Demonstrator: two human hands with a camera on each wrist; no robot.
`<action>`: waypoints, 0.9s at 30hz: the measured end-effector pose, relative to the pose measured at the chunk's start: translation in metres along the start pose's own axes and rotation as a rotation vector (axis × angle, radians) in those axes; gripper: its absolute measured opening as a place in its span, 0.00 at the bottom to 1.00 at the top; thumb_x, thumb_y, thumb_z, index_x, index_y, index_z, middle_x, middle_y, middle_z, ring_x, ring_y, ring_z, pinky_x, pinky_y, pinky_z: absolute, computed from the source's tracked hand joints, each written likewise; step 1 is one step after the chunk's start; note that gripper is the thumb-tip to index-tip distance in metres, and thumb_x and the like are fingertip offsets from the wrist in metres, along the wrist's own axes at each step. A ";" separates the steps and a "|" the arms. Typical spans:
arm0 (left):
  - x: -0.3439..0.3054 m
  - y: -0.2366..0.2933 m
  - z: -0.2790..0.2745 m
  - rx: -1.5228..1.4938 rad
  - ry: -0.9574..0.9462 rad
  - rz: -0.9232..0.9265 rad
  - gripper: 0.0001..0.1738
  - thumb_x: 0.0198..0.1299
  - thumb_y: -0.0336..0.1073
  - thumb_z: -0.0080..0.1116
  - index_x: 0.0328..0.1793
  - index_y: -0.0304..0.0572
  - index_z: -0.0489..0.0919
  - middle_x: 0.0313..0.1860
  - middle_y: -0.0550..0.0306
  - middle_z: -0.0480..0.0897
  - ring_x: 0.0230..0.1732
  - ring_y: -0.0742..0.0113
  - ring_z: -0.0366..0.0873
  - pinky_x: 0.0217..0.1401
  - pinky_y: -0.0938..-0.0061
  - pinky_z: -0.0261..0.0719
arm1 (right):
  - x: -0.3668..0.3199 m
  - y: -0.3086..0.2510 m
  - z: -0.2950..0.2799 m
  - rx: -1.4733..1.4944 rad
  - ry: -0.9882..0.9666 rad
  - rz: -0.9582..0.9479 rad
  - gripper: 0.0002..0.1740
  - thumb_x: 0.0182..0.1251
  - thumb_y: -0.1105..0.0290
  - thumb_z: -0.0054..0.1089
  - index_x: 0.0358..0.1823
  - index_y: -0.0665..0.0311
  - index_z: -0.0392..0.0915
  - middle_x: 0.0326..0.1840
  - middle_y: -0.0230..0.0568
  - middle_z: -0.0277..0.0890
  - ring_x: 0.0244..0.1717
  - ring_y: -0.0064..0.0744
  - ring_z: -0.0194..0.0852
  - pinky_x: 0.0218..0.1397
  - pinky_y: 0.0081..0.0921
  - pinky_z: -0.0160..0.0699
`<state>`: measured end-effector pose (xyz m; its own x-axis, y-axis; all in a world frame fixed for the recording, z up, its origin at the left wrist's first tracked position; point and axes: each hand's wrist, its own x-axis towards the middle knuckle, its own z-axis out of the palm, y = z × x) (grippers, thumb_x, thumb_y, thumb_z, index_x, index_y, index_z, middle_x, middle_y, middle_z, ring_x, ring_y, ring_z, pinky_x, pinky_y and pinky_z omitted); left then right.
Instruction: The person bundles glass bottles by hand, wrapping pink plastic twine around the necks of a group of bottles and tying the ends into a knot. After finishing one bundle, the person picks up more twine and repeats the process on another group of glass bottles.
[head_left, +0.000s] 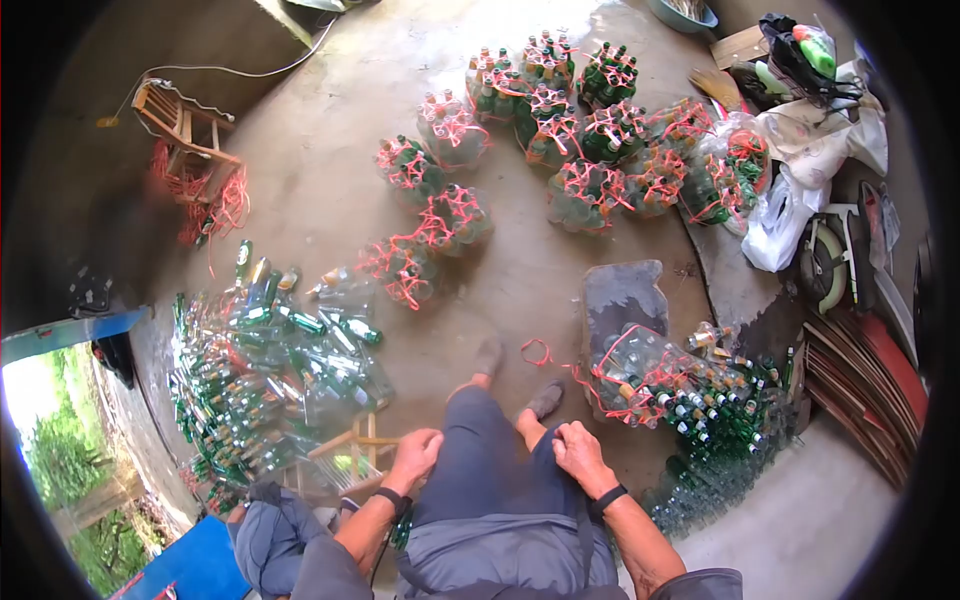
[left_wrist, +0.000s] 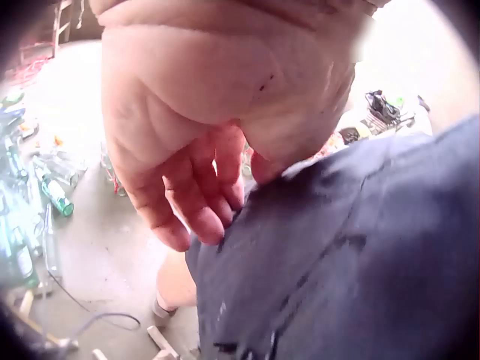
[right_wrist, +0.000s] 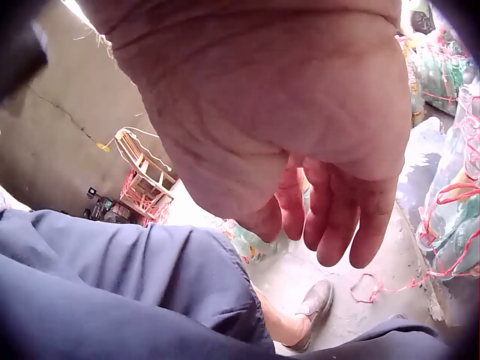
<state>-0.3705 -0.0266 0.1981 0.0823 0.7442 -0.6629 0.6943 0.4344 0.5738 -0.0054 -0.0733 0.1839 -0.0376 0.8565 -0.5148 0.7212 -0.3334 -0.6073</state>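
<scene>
My left hand (head_left: pixel 415 460) is beside the left leg of the dark shorts (left_wrist: pixel 337 247). In the left wrist view its fingers (left_wrist: pixel 199 199) hang loosely curled, close against the cloth, with nothing seen in them. The right hand (head_left: pixel 583 455) is at the other knee, overlapping the shorts in the head view. Its fingers (right_wrist: pixel 337 217) droop, loosely bent, and hold nothing visible. Right of the feet, a bundle of clear bottles (head_left: pixel 640 365) tied with pink string lies near a dark, worn board (head_left: pixel 625 295). A loop of pink string (head_left: pixel 537 352) lies on the floor.
Loose green and clear bottles (head_left: pixel 270 350) pile up at left, more green bottles (head_left: pixel 720 420) at right. Several string-tied bottle bundles (head_left: pixel 585 195) stand ahead. A wooden chair (head_left: pixel 190 135) with pink string is far left; flattened cardboard (head_left: pixel 865 385) leans at right.
</scene>
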 end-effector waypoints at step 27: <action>0.117 -0.010 -0.138 0.080 0.020 -0.003 0.15 0.63 0.43 0.70 0.49 0.40 0.91 0.46 0.42 0.90 0.49 0.42 0.89 0.56 0.56 0.86 | 0.160 -0.137 -0.095 0.041 0.131 0.040 0.08 0.68 0.68 0.69 0.44 0.62 0.81 0.44 0.51 0.79 0.44 0.60 0.84 0.48 0.52 0.84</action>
<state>-0.4669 0.1259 0.1811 0.0659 0.7532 -0.6545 0.7495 0.3957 0.5308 -0.0439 0.1467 0.2422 0.0832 0.8851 -0.4578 0.6910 -0.3823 -0.6135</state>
